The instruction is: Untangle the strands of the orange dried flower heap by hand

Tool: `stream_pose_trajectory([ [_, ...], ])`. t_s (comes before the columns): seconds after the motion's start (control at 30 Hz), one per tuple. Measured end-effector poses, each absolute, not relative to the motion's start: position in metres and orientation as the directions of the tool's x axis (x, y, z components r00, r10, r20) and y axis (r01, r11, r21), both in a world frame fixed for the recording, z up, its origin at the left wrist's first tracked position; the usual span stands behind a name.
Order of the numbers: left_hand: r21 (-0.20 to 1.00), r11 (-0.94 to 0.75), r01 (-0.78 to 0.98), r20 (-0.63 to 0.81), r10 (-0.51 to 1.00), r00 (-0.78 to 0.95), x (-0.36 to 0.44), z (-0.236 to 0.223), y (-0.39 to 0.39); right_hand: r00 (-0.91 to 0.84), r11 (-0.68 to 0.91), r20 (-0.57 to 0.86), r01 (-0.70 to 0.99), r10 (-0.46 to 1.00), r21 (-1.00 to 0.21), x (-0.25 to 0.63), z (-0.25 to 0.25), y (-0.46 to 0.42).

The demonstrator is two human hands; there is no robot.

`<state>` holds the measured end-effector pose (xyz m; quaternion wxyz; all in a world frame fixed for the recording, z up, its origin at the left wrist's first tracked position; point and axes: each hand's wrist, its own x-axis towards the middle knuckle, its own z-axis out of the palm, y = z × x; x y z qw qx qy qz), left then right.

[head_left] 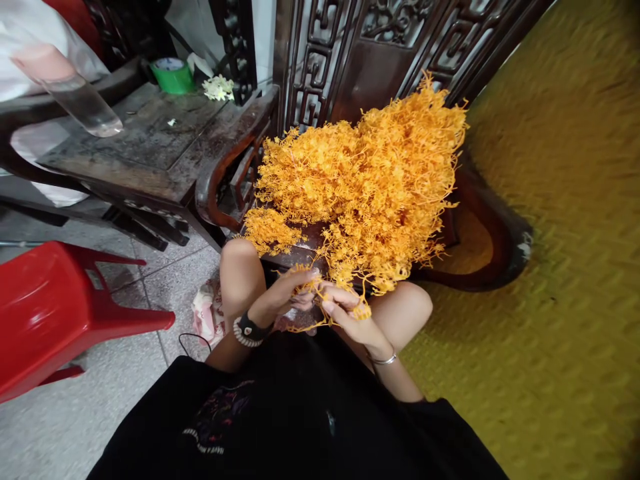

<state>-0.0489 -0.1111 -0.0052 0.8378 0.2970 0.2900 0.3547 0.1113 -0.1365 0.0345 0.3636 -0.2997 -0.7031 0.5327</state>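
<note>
Just above my lap, my left hand [295,288] and my right hand [347,312] are close together, fingers closed on thin orange plastic-looking sprigs [363,308]. Strands of the sprigs stick out past the fingers of both hands, and one long strand [305,328] loops below them. Directly beyond my hands, a large heap of the same orange branching sprigs [360,180] covers most of a dark wooden seat. A smaller orange clump [270,230] lies at the heap's near left. The exact pinch points are partly hidden by my fingers.
To the left, a dark wooden side table [150,140] bears a green tape roll [173,75], a clear bottle [83,100] and pale flowers [218,88]. A red plastic stool [50,307] stands on the floor. A carved wooden chair back [345,80] rises behind the heap. Yellow textured material [550,267] spreads at right.
</note>
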Motion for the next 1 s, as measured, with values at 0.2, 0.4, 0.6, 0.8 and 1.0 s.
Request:
stream_pose_trajectory([
  [0.2, 0.618, 0.460, -0.637, -0.046, 0.831, 0.555, -0.051, -0.003, -0.121, -0.529, 0.064, 0.297, -0.415, 0.795, -0.908, 0.100, 0.033, -0.146],
  [0.4, 0.843, 0.234, -0.485, -0.010, 0.907, 0.421, -0.058, 0.011, -0.119, -0.715, 0.323, 0.352, -0.184, 0.604, -0.928, 0.111, 0.045, -0.131],
  [0.6, 0.965, 0.093, -0.247, 0.020, 0.907, 0.420, -0.053, 0.016, -0.113, -0.785, 0.460, 0.215, 0.099, 0.581, -0.882, 0.122, 0.043, -0.119],
  [0.8, 0.994, -0.040, -0.098, 0.085, 0.852, 0.517, -0.047, 0.017, -0.106, -0.822, 0.472, 0.144, 0.164, 0.551, -0.866, 0.123, 0.041, -0.114],
  [1.0, 0.991, -0.133, 0.013, 0.105, 0.839, 0.534, -0.041, 0.020, -0.102, -0.870, 0.423, 0.063, 0.174, 0.490, -0.890, 0.125, 0.032, -0.114],
])
